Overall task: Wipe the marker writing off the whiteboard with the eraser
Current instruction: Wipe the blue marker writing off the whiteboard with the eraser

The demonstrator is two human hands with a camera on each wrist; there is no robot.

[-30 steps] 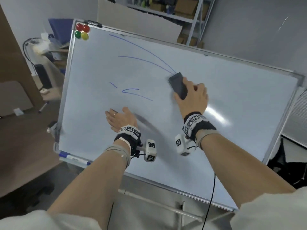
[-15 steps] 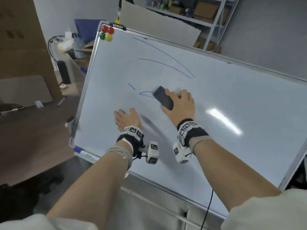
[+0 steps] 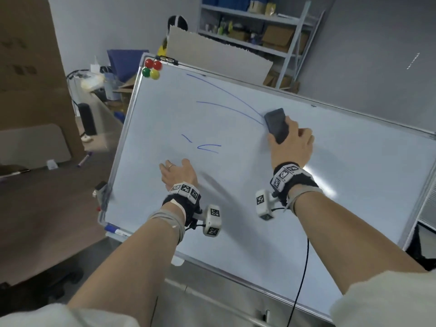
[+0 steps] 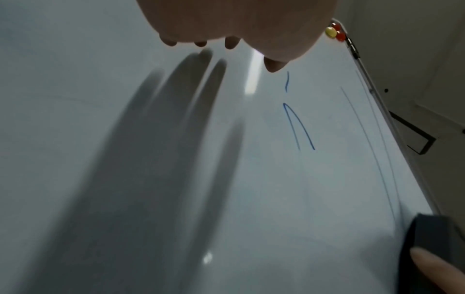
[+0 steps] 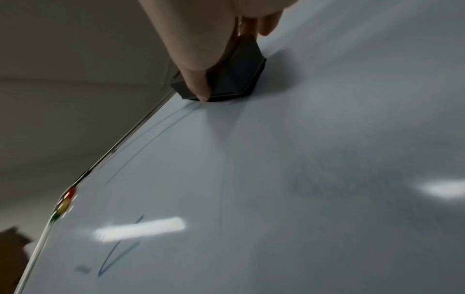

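On the whiteboard (image 3: 236,185), upper middle, right hand (image 3: 291,145) grips one eraser (image 3: 276,125): dark grey, blocky, rounded corners, flat face pressed against the board surface. Thumb and fingers curled round its sides; right wrist view shows the thumb (image 5: 198,87) down the near edge with its tip almost at the board. Eraser sits at the right end of the two long blue lines (image 3: 226,100), covering where they converge.

Left hand (image 3: 178,173) lies flat on the whiteboard below the short marks, fingers straight and spread, holding nothing. One ring visible on it.

Marker writing count, relative to the eraser: two long curved strokes running up-left from it, one short dash (image 3: 186,138) lower left, one open loop (image 3: 208,148) just right of that dash. Four marks total, all blue, thin.

Four round magnets (image 3: 151,68) at the whiteboard's top-left corner: two red, one green, one yellow. One blue-capped marker (image 3: 115,230) on the tray at the whiteboard's bottom-left corner. Whiteboard is tilted in frame, silver-edged, with glare patches right of the eraser hand.
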